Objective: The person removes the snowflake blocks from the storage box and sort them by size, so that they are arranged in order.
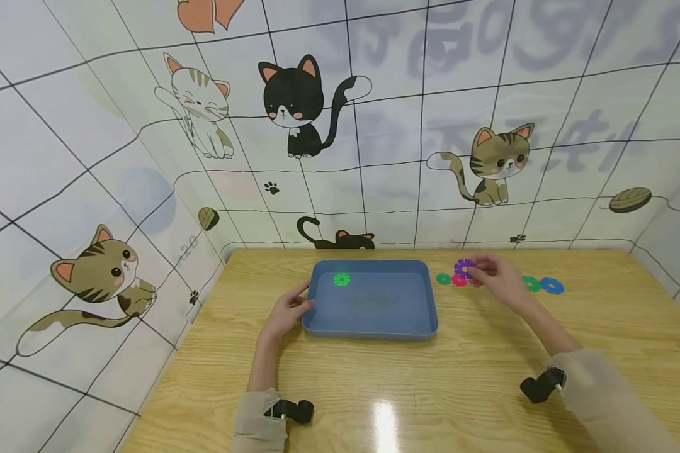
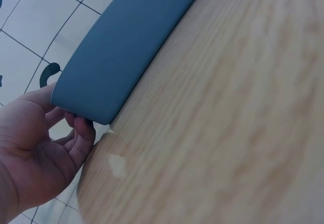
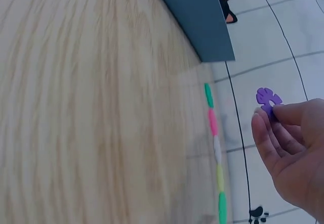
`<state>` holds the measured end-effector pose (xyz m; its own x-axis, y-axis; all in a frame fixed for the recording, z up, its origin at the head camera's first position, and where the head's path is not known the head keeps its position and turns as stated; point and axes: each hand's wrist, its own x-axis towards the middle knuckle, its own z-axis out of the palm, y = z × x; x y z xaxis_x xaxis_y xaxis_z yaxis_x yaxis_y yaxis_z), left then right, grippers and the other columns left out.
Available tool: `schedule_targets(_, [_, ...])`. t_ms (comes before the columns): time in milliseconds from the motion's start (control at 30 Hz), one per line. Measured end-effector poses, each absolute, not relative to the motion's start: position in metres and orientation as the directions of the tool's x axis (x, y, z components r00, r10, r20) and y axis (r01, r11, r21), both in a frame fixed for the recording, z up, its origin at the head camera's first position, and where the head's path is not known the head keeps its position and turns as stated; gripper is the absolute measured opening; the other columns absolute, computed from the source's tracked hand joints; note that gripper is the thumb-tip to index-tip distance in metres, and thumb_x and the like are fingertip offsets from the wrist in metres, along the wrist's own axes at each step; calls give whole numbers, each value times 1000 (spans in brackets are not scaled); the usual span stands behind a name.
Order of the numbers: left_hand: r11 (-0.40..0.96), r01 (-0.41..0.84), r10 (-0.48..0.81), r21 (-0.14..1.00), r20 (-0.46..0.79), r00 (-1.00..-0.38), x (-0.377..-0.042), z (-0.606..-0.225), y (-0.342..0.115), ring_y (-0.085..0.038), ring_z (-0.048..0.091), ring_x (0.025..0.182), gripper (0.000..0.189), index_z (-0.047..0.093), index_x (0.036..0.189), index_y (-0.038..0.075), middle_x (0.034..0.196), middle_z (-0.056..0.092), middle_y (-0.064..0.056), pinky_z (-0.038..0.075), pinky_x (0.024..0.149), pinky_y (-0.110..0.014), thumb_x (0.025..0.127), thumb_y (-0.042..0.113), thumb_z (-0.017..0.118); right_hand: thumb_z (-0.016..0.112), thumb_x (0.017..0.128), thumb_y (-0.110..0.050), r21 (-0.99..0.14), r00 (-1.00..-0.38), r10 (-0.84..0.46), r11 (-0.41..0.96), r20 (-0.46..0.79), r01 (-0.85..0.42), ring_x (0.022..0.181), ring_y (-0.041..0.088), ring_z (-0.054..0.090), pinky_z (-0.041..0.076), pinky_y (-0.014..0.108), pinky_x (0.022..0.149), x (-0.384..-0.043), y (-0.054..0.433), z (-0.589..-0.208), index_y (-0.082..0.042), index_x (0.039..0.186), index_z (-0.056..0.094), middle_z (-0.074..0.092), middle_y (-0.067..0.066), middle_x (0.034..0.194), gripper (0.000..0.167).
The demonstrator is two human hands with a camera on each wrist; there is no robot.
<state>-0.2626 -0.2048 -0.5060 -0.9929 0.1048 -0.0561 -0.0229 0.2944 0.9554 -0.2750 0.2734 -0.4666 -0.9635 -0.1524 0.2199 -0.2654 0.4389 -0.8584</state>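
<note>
A purple flower-shaped disc point(image 1: 463, 269) with a notched rim is pinched between the thumb and fingers of my right hand point(image 1: 501, 282), raised above the table to the right of the tray. My left hand point(image 1: 286, 313) grips the left side of a shallow blue-grey tray point(image 1: 368, 324); in the left wrist view its fingers curl at the tray corner. Inside the tray, near the back left, lies a light green disc point(image 1: 342, 279). Under and beside my right hand runs a row of discs: green point(image 1: 443, 279), pink point(image 1: 459, 280), white point(image 3: 217, 148), yellow point(image 3: 219, 177), green point(image 1: 532, 284) and blue point(image 1: 552, 285).
The wooden table point(image 1: 340, 377) meets a wall point(image 1: 391, 157) printed with cartoon cats just behind the tray and discs. A second wall point(image 1: 90, 201) rises on the left. Each sleeve carries a black wrist camera mount point(image 1: 294, 410).
</note>
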Motion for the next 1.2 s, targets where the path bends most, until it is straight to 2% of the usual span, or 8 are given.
schedule_targets(267, [290,-28,102,957,-60,-993,-262,-507,-205,-15,51,75,57,50,150,11,98,60,-11,43,60,-25,97,10,68,52,107,-18,-812,-982,-69,553,177,-185,76,17,68,58,30,67,-263,314,-474,11,134,52,62,29,106,40])
schedule_targets(433, [288,-5,124,957,-43,-991,-262,-506,-206,-14,49,71,58,49,151,11,97,60,-12,42,59,-24,96,13,69,53,107,-23,-778,-981,4,610,194,-152,72,11,69,56,25,64,-260,346,-483,11,133,53,63,30,107,43])
schedule_targets(567, [291,55,152,955,11,-988,-262,-506,-208,-12,48,68,59,48,151,6,94,60,-10,41,57,-23,96,14,68,57,105,-24,-779,-978,82,619,192,-101,68,5,68,55,22,61,-259,371,-488,13,130,53,65,26,102,45])
schedule_targets(767, [284,43,153,958,-1,-988,-263,-506,-208,-11,46,65,58,48,151,6,91,59,-8,40,56,-22,97,12,68,60,103,-28,-750,-962,227,661,151,38,59,-1,63,51,20,54,-253,405,-491,14,125,54,68,6,85,48])
schedule_targets(933, [290,-11,133,957,-52,-990,-264,-503,-207,-13,47,68,59,47,151,7,94,60,-10,40,56,-23,96,11,69,59,102,-30,-758,-939,333,633,82,158,59,-7,56,48,18,54,-249,429,-493,15,125,54,60,-15,75,51])
schedule_targets(1033, [294,-17,147,956,-63,-987,-262,-495,-205,-16,48,70,59,45,151,4,94,61,-11,40,56,-25,97,7,67,60,101,-30,-734,-922,382,643,61,218,59,-10,48,45,17,55,-247,439,-497,16,123,55,60,-11,73,52])
schedule_targets(1100, [296,-15,148,955,-62,-987,-262,-495,-206,-16,47,70,59,45,151,3,94,61,-11,40,56,-25,97,7,67,61,101,-30,-705,-914,403,663,55,250,60,-7,46,43,20,56,-246,443,-499,17,122,56,64,-2,74,52])
schedule_targets(1200, [295,-19,130,955,-60,-990,-264,-499,-206,-16,48,71,59,47,151,5,94,61,-10,40,55,-24,96,7,68,60,101,-29,-665,-908,416,693,54,278,72,16,58,42,29,65,-248,445,-500,17,121,58,67,20,82,50])
